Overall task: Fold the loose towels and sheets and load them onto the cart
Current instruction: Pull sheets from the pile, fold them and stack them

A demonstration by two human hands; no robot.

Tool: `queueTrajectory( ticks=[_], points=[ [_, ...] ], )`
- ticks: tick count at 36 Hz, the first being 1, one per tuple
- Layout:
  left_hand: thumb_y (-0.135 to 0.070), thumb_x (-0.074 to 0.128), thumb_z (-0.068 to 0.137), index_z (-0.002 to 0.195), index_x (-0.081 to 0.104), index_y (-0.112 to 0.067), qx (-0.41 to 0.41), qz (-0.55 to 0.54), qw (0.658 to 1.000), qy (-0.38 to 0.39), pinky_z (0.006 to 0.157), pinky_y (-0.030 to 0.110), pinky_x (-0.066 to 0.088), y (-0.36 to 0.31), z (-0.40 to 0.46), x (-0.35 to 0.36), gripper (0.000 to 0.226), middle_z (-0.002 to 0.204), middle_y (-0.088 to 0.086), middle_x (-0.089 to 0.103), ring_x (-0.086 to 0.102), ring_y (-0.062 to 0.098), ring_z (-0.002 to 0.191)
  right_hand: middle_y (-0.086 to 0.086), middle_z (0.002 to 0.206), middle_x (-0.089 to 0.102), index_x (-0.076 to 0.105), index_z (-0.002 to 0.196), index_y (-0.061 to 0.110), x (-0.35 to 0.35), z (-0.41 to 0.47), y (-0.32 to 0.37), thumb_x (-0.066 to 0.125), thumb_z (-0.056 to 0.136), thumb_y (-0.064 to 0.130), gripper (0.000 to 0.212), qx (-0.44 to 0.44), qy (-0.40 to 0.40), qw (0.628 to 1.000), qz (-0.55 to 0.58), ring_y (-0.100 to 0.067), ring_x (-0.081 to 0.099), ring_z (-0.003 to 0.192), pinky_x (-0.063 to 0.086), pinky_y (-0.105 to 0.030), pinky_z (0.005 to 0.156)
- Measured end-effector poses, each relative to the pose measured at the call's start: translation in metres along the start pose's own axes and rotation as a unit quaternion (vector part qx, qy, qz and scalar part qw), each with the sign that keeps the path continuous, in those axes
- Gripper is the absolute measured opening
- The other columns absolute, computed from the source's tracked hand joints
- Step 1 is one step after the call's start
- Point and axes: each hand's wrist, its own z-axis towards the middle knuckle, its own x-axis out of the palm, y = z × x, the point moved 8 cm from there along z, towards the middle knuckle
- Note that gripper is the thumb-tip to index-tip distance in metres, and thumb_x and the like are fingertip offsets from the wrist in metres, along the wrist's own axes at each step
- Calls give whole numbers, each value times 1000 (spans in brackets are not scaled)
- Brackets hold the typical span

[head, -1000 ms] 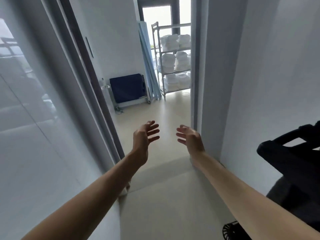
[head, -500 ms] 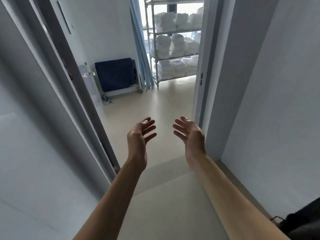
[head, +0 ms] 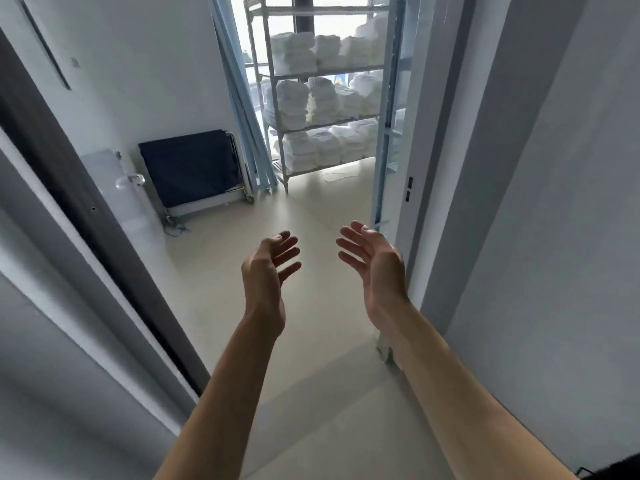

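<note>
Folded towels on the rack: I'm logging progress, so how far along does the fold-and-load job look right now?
Done: stacks of folded towels fill three levels of the metal rack beyond the doorway. In hand: nothing; the left hand and right hand are both open and empty, raised in front of the doorway. Left: no loose linen shows in this view, so how much remains to fold cannot be judged.

Two bare forearms and hands (head: 268, 271), sleeveless to the frame edge, no rings or watch.

shelf rack (head: 277, 126): top and right side cut off by door frame (head: 412, 133) | dark object (head: 613, 471): cropped at bottom-right corner, unidentifiable | folded towels (head: 294, 95): blurred
</note>
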Motion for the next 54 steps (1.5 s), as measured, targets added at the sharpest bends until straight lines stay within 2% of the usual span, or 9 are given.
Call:
queueTrajectory(
  ticks=[8, 17, 26, 34, 39, 43, 54],
  points=[
    [-17, 42, 101, 109, 68, -14, 11, -14, 1000, 5, 97, 42, 53, 7, 113, 27, 27, 115, 8, 73, 67, 27, 109, -8, 116, 72, 65, 114, 14, 30, 124, -11, 40, 104, 17, 27, -13, 30, 999, 23, -23, 69, 107, 53, -39, 98],
    [-16, 42, 102, 113, 67, -11, 56, -17, 998, -9, 96, 43, 53, -9, 281, 76, 28, 114, 11, 73, 67, 28, 109, -11, 113, 72, 65, 117, 8, 66, 317, -17, 41, 102, 15, 29, 7, 68, 997, 43, -25, 69, 106, 54, -38, 93],
    [-14, 41, 102, 112, 67, -9, 68, -9, 997, -27, 95, 43, 53, -6, 428, 78, 28, 111, 12, 73, 68, 29, 108, -14, 113, 72, 66, 115, 5, 114, 459, -47, 44, 100, 14, 28, 29, 75, 996, 31, -28, 70, 105, 54, -39, 95],
    [-15, 41, 101, 116, 67, -3, 54, -30, 998, -1, 93, 40, 54, 16, 605, 77, 32, 113, 15, 72, 69, 27, 105, -15, 110, 73, 68, 112, 5, 177, 603, -84, 45, 99, 14, 28, 5, 61, 998, 13, -27, 70, 101, 55, -36, 90],
    [-14, 41, 101, 112, 68, -6, 21, -25, 999, 21, 88, 39, 54, 19, 715, 85, 31, 110, 14, 73, 68, 27, 103, -17, 113, 72, 68, 112, 5, 221, 688, -96, 45, 99, 14, 27, -3, 31, 1000, 3, -28, 69, 103, 54, -38, 93],
    [-16, 42, 101, 114, 68, -6, 22, -13, 999, 34, 91, 41, 54, 7, 798, 88, 31, 110, 12, 74, 69, 28, 104, -17, 115, 71, 68, 113, 6, 254, 751, -108, 45, 99, 14, 28, -12, 20, 1000, -3, -29, 69, 105, 54, -38, 94],
    [-16, 44, 100, 113, 69, -6, 3, 6, 999, 32, 93, 42, 54, 24, 975, 104, 30, 111, 13, 74, 68, 29, 106, -16, 111, 72, 69, 106, 7, 296, 917, -161, 44, 98, 12, 27, -11, -18, 1000, 9, -29, 69, 103, 53, -38, 92]
  ],
)
